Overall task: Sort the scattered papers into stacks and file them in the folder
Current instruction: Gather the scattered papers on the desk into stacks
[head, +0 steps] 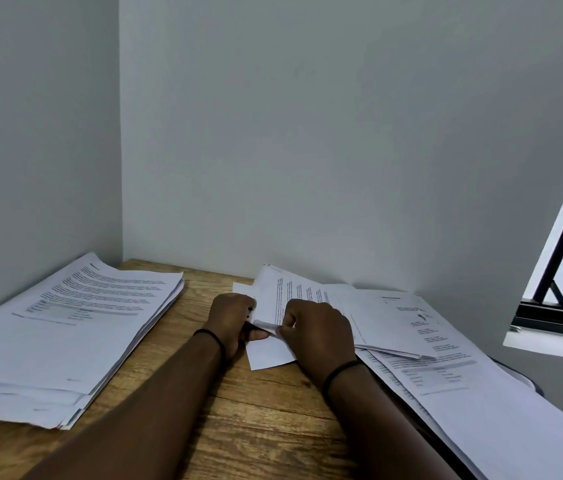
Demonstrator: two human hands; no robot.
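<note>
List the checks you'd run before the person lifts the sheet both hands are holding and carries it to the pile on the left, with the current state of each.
1. Left hand grips the held sheet: ok.
2. Right hand pinches the same sheet: ok.
3. Sheet free of the scattered papers: not ok, its far end lies among them.
4. Left stack squared for another sheet: not ok, its edges are fanned.
5. Bare wooden table between hands and stack: ok.
6. Folder located: cannot tell, none clearly seen.
</note>
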